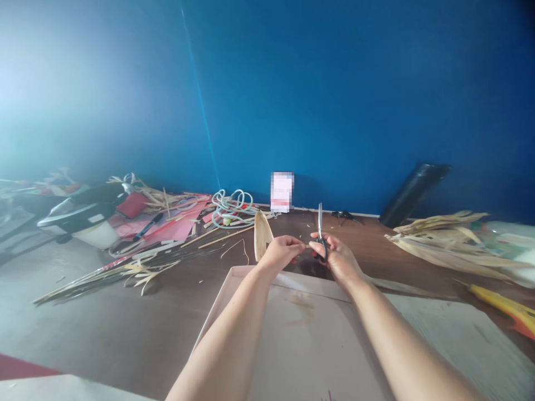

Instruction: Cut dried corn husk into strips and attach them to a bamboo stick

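Observation:
My right hand (340,259) is closed around a pair of scissors (320,223) with dark handles, the blades pointing up and away from me. Opposite it, my left hand (285,250) pinches a thin tan strip (307,247), which spans the small gap between the fingertips of both hands. Just left of that hand a dry, pale corn husk piece (261,234) stands out against the table; its lower end is partly behind the wrist. Below my forearms lies a shallow pale box or board (309,328) with a brownish smear.
Coiled light-blue cord (232,209), pink paper (175,225) and thin sticks (125,262) lie at left. A pixelated upright card (282,192) leans by the blue wall (334,100). At right are dry husks (447,242), a black roll (413,195) and a yellow-orange item (505,306).

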{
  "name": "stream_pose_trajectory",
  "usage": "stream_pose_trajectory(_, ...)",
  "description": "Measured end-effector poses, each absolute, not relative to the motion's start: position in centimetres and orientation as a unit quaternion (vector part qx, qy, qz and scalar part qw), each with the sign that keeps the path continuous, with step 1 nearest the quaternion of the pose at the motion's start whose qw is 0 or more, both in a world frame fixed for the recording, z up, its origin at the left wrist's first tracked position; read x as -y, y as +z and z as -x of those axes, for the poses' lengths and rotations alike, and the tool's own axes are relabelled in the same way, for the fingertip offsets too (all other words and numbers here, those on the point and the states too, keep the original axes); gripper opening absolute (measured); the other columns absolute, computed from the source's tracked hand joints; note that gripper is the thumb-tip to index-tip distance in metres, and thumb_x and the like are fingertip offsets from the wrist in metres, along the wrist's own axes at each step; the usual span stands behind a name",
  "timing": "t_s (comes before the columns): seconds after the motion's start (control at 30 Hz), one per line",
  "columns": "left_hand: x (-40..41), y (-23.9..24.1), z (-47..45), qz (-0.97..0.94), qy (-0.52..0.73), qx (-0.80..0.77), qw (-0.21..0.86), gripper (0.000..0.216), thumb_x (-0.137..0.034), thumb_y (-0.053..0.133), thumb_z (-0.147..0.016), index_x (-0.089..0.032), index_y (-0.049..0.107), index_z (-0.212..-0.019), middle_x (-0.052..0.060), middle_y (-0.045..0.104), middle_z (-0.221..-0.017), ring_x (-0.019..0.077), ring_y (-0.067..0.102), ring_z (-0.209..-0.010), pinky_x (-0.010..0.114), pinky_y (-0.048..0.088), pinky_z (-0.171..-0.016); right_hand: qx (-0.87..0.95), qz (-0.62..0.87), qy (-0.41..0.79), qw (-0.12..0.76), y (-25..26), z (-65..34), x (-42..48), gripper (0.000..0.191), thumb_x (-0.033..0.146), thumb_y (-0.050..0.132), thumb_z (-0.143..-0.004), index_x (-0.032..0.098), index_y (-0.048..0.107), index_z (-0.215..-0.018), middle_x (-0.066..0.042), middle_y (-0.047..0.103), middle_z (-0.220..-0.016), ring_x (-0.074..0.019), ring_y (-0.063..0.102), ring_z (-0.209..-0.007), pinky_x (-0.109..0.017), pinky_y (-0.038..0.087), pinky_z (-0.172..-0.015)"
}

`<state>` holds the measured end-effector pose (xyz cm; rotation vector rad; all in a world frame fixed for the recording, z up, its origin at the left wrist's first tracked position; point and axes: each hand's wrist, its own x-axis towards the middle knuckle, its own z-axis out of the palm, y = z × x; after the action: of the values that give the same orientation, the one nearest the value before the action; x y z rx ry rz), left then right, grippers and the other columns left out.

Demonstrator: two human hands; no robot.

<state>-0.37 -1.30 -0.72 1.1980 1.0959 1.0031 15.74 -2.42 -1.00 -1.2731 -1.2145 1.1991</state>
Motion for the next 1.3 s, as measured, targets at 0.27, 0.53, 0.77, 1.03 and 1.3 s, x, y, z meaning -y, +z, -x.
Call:
stream_pose_trajectory(0.27, 1.3, -0.5, 0.1, -0.435, 0.474, -0.413, 0.645, 0.033, -0.042, 0.074, -0.058, -0.013, 0.061, -0.067, 0.001, 0.055, -0.064, 0.0056, 0.048, -0.056, 0.016, 0.038, -0.051, 0.515, 0.498, 0.485, 0.501, -1.0, -15.4, 2.4, 0.044, 0.042, 0.073, -0.064, 0.021, 0.06, -0.1, -0.001, 0.063, -0.073, -0.0168, 0.059, -0.066, -0.026, 0.043, -0.057)
stream_pose_trajectory(0.53, 1.1, -0.3, 0.0, -0.393, 0.493, -0.429, 0.647, 0.031, -0.038, 0.076, -0.057, -0.012, 0.063, -0.067, 0.003, 0.059, -0.065, 0.0063, 0.052, -0.057, 0.016, 0.04, -0.052, 0.514, 0.502, 0.474, 0.509, -0.9, -15.2, 2.6, 0.042, 0.042, 0.071, -0.067, 0.023, 0.059, -0.102, 0.0, 0.063, -0.073, -0.0174, 0.059, -0.068, -0.025, 0.04, -0.053)
stream_pose_trajectory(0.77, 0.5, 0.1, 1.2, -0.341, 0.56, -0.43, 0.621, 0.029, -0.037, 0.075, -0.06, -0.012, 0.064, -0.07, 0.003, 0.06, -0.068, 0.005, 0.051, -0.056, 0.015, 0.041, -0.051, 0.557, 0.501, 0.535, 0.391, -0.2, -15.1, 3.3, 0.043, 0.044, 0.067, -0.072, 0.02, 0.065, -0.108, -0.002, 0.065, -0.073, -0.0158, 0.058, -0.065, -0.023, 0.033, -0.048)
stream_pose_trajectory(1.03, 0.2, 0.3, 2.0, -0.347, 0.574, -0.424, 0.609, 0.03, -0.038, 0.074, -0.062, -0.012, 0.064, -0.073, 0.003, 0.059, -0.069, 0.0053, 0.053, -0.058, 0.015, 0.042, -0.052, 0.581, 0.471, 0.56, 0.355, 0.7, -15.1, 3.9, 0.046, 0.045, 0.067, -0.072, 0.018, 0.067, -0.108, -0.001, 0.063, -0.071, -0.0139, 0.055, -0.063, -0.025, 0.038, -0.056)
stream_pose_trajectory(1.3, 0.1, 0.3, 2.3, -0.374, 0.565, -0.443, 0.586, 0.026, -0.035, 0.073, -0.064, -0.012, 0.064, -0.07, 0.006, 0.061, -0.07, 0.0062, 0.054, -0.057, 0.015, 0.043, -0.052, 0.613, 0.47, 0.537, 0.339, 0.8, -15.0, 3.9, 0.046, 0.046, 0.065, -0.073, 0.015, 0.067, -0.107, -0.002, 0.06, -0.066, -0.013, 0.052, -0.059, -0.026, 0.038, -0.055)
